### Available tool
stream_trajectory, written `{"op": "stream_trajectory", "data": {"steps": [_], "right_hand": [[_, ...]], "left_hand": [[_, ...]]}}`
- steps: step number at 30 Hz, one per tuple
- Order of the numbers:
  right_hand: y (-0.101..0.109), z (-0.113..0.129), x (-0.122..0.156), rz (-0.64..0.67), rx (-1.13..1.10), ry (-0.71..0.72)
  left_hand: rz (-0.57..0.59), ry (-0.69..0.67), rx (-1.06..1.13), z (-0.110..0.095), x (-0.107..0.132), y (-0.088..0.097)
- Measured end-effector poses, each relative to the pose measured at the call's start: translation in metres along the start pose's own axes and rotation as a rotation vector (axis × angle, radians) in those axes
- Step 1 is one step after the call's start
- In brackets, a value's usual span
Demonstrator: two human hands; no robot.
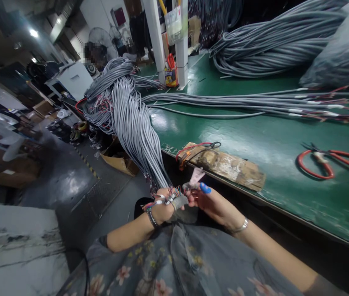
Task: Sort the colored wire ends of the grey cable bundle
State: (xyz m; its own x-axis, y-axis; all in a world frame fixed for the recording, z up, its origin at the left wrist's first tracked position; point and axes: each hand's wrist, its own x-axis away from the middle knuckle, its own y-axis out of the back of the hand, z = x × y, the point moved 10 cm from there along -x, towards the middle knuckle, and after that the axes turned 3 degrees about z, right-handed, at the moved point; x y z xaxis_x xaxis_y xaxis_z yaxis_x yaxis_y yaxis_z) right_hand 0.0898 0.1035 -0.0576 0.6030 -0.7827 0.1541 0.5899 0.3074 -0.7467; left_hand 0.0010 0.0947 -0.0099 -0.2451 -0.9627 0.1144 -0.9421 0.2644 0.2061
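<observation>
my left hand (164, 211) curls around the colored wire ends (159, 202), which stick out past its fingers and thumb; my right fingertips bunch just beside them, pinching what i cannot tell. a cardboard box (119, 163) sits below the gray cables (136, 119), its contents hidden; gray shows through a plastic bag (343, 47).

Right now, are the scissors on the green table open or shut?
Open: the scissors lie with red handles spread wide apart.
</observation>
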Motion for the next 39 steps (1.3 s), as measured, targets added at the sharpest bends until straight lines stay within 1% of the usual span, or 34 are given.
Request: {"op": "stream_trajectory", "data": {"steps": [2, 3, 6, 9, 11, 12, 13, 17, 19, 21, 22, 24, 26, 27, 29, 32, 36, 39], "right_hand": [[-0.001, 0.000, 0.003, -0.028, 0.079, 0.021], [-0.001, 0.000, 0.004, -0.056, 0.114, 0.032], [-0.002, 0.002, 0.005, -0.128, 0.195, 0.051], [-0.006, 0.009, 0.005, -0.136, 0.310, 0.089], [-0.008, 0.015, 0.006, -0.126, 0.380, 0.111], [-0.008, 0.016, 0.007, -0.122, 0.392, 0.113], [-0.008, 0.017, 0.007, -0.119, 0.389, 0.112], [-0.007, 0.015, 0.009, -0.101, 0.325, 0.089], [-0.006, 0.013, 0.009, -0.106, 0.306, 0.092], [-0.004, 0.013, 0.010, -0.136, 0.294, 0.111], [-0.003, 0.013, 0.010, -0.153, 0.292, 0.120], [-0.003, 0.014, 0.009, -0.173, 0.308, 0.124], [-0.004, 0.014, 0.008, -0.172, 0.342, 0.114], [-0.005, 0.015, 0.007, -0.171, 0.358, 0.110], [-0.007, 0.016, 0.006, -0.167, 0.375, 0.106], [-0.008, 0.017, 0.005, -0.159, 0.381, 0.119], [-0.001, 0.022, 0.009, -0.231, 0.406, 0.180], [0.003, 0.022, 0.012, -0.273, 0.424, 0.208]], "left_hand": [[0.011, 0.019, -0.006, 0.002, 0.000, -0.002], [0.012, 0.005, -0.026, 0.001, 0.000, -0.003], [0.042, -0.087, -0.131, -0.002, -0.003, -0.005], [0.136, -0.136, -0.214, 0.005, -0.005, -0.009], [0.190, -0.114, -0.211, 0.011, -0.004, -0.011], [0.190, -0.093, -0.192, 0.013, -0.004, -0.010], [0.172, -0.070, -0.165, 0.014, -0.004, -0.009], [0.026, -0.009, -0.033, 0.008, -0.002, 0.002], [-0.007, -0.007, -0.011, 0.004, -0.002, 0.003], [-0.007, -0.022, -0.037, 0.002, -0.002, 0.003], [0.012, -0.028, -0.057, 0.002, -0.003, 0.002], [0.094, -0.041, -0.103, 0.004, -0.005, -0.004], [0.180, -0.055, -0.142, 0.006, -0.005, -0.010], [0.197, -0.053, -0.151, 0.006, -0.004, -0.012], [0.175, -0.031, -0.137, 0.006, -0.004, -0.010], [0.095, 0.001, -0.067, 0.001, -0.003, -0.005], [0.032, 0.000, -0.062, -0.006, -0.003, 0.000], [-0.004, 0.014, -0.014, -0.004, -0.003, 0.002]]}}
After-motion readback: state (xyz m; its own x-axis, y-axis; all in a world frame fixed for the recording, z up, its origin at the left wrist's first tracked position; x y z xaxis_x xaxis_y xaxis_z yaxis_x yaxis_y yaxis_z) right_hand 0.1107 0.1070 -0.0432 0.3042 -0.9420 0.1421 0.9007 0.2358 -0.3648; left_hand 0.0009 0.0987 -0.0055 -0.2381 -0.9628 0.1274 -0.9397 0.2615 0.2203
